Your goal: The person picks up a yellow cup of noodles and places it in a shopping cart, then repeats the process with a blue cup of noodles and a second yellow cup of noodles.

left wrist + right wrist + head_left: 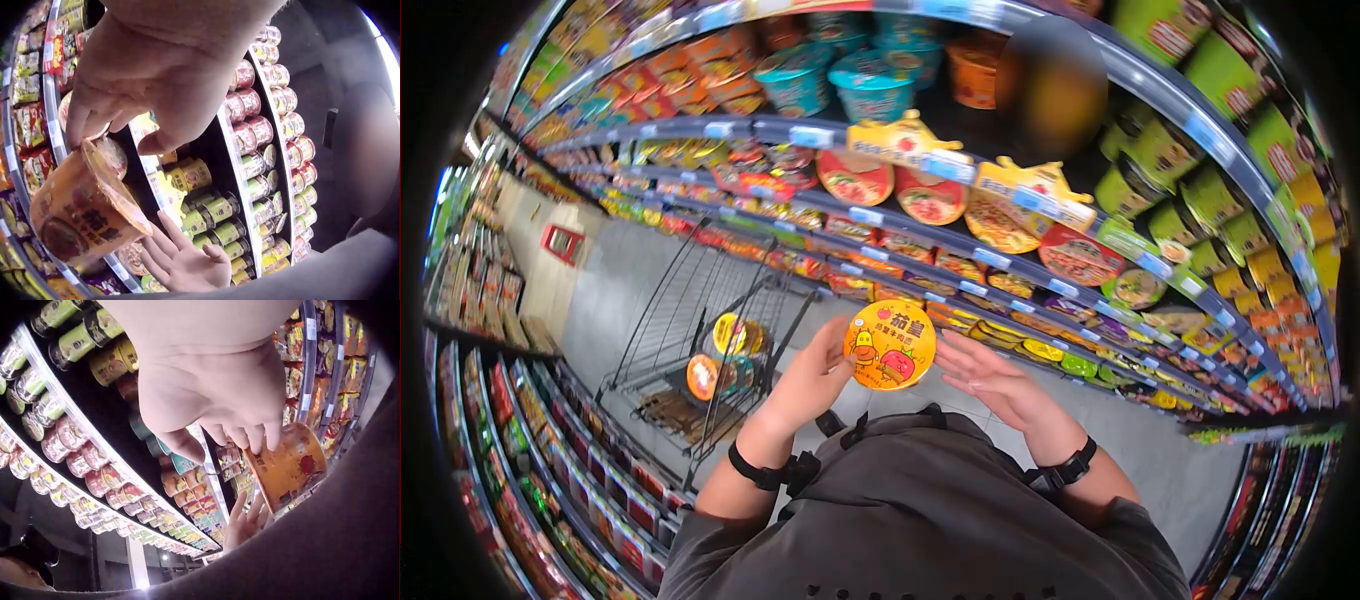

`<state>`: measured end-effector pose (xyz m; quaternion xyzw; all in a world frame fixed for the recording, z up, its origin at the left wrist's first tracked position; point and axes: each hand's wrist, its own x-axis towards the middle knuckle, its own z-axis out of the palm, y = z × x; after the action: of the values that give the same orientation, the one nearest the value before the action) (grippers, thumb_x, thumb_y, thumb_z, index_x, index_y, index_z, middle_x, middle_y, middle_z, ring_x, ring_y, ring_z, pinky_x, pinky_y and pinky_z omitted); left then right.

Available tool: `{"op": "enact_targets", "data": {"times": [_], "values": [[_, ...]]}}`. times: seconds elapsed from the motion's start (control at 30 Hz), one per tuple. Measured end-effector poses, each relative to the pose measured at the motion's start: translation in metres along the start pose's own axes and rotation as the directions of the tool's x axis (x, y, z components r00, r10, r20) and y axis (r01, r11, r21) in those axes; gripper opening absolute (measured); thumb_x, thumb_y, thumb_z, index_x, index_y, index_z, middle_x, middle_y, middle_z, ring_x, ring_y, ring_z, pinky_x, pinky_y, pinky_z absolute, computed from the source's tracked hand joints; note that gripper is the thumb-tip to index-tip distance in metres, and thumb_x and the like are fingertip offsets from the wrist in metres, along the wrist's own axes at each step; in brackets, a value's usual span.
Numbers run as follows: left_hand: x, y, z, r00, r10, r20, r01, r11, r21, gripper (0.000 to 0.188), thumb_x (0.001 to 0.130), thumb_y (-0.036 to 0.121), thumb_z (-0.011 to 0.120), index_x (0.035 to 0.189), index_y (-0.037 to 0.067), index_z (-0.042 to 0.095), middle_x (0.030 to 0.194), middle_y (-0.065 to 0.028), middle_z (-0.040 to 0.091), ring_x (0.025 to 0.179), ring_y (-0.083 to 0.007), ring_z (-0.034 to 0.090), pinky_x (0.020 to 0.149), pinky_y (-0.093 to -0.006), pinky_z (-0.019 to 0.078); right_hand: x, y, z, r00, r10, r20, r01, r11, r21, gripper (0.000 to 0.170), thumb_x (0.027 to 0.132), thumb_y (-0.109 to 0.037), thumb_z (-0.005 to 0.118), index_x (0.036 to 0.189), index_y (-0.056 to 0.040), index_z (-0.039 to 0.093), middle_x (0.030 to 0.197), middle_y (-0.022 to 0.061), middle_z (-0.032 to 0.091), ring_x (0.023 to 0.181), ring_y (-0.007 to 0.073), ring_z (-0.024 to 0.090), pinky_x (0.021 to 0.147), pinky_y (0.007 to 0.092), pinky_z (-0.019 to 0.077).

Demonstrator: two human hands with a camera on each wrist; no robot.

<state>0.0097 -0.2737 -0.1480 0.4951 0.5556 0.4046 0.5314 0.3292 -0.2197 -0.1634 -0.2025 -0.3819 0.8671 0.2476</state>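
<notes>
Stocked shelves (760,128) line our aisle (625,255). Near us, an orange cup (890,345) sits between our left hand (810,365) and right hand (997,382), probably for steadiness, lid (892,332) facing us; left fingers (77,124) touch it, curled or not we cannot tell; right fingers (962,353) stretch straight. Wrist views add its printed wall (94,215); only the head view shows a cart (796,325), farther left.
</notes>
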Motion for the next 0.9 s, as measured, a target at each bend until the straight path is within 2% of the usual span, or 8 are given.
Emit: {"op": "enact_targets", "data": {"times": [0.07,0.2,0.23,0.37,0.53,0.67,0.73,0.9], "values": [[-0.022,0.004,-0.025,0.996,-0.071,0.059,0.069,0.997,0.023,0.056,0.1,-0.003,0.054,0.153,-0.005,0.034,0.148,-0.0232,0.054,0.139,-0.0282,0.054,0.114,-0.0384,0.0452,0.03,0.007,0.015,0.996,0.076,0.039,-0.075,0.997,-0.014,0.077,0.101,-0.018,0.06,0.167,-0.0093,0.022,0.171,0.0144,0.027,0.158,0.0282,0.025,0.127,0.0462,0.0197],[-0.067,-0.026,-0.09,0.989,-0.122,-0.083,0.134,0.98,0.147,0.057,0.1,0.009,0.06,0.152,-0.004,0.038,0.14,-0.0259,0.061,0.134,-0.0338,0.059,0.109,-0.0416,0.049,0.097,0.029,0.056,0.972,0.212,0.098,-0.206,0.977,-0.062,0.081,0.098,-0.018,0.063,0.166,-0.0045,0.021,0.17,0.018,0.027,0.158,0.03,0.026,0.127,0.0494,0.0215],[-0.081,-0.023,-0.106,0.986,-0.134,-0.103,0.15,0.973,0.173,0.06,0.101,0.017,0.064,0.152,-0.003,0.039,0.138,-0.0266,0.063,0.129,-0.0368,0.063,0.106,-0.0432,0.0509,0.114,0.037,0.068,0.964,0.248,0.096,-0.244,0.968,-0.05,0.079,0.099,-0.017,0.062,0.165,-0.0035,0.022,0.169,0.0179,0.028,0.157,0.0303,0.027,0.127,0.0486,0.0222],[-0.129,-0.047,-0.169,0.957,-0.172,-0.233,0.192,0.98,0.062,0.064,0.102,0.025,0.067,0.152,-0.002,0.039,0.14,-0.0253,0.062,0.127,-0.0372,0.064,0.105,-0.0436,0.0515,0.181,0.071,0.116,0.913,0.379,0.148,-0.375,0.925,-0.054,0.072,0.101,-0.016,0.059,0.163,-0.0005,0.025,0.168,0.018,0.03,0.156,0.0309,0.03,0.127,0.0455,0.0241],[-0.188,-0.097,-0.239,0.922,-0.122,-0.368,0.13,0.991,-0.003,0.061,0.102,0.025,0.068,0.151,-0.002,0.042,0.139,-0.0253,0.061,0.122,-0.0326,0.066,0.102,-0.0413,0.0526,0.254,0.11,0.185,0.828,0.525,0.197,-0.503,0.851,-0.152,0.069,0.101,-0.014,0.057,0.162,0.0005,0.028,0.167,0.0173,0.033,0.155,0.03,0.032,0.126,0.044,0.0256],[-0.228,-0.113,-0.279,0.872,-0.229,-0.432,0.236,0.971,-0.037,0.058,0.102,0.023,0.067,0.149,-0.002,0.044,0.133,-0.0244,0.064,0.115,-0.0286,0.068,0.096,-0.0404,0.0546,0.299,0.142,0.23,0.771,0.587,0.246,-0.54,0.808,-0.236,0.067,0.1,-0.013,0.057,0.161,0.0003,0.031,0.166,0.0152,0.036,0.154,0.029,0.034,0.126,0.0439,0.027],[-0.245,-0.117,-0.293,0.852,-0.262,-0.454,0.279,0.96,-0.032,0.057,0.102,0.022,0.067,0.149,-0.002,0.045,0.131,-0.0239,0.065,0.113,-0.0276,0.069,0.094,-0.0402,0.0551,0.315,0.16,0.242,0.747,0.615,0.252,-0.564,0.787,-0.25,0.066,0.1,-0.013,0.056,0.16,0.0001,0.032,0.166,0.0146,0.037,0.154,0.029,0.034,0.126,0.0439,0.0274],[-0.264,-0.138,-0.314,0.836,-0.255,-0.486,0.242,0.966,-0.091,0.056,0.101,0.02,0.066,0.148,-0.002,0.046,0.126,-0.0222,0.067,0.112,-0.0275,0.069,0.093,-0.0388,0.0557,0.34,0.184,0.257,0.68,0.69,0.249,-0.623,0.722,-0.299,0.063,0.102,-0.02,0.058,0.159,-0.0024,0.037,0.164,0.0115,0.039,0.153,0.0272,0.036,0.125,0.0443,0.0274]]}}
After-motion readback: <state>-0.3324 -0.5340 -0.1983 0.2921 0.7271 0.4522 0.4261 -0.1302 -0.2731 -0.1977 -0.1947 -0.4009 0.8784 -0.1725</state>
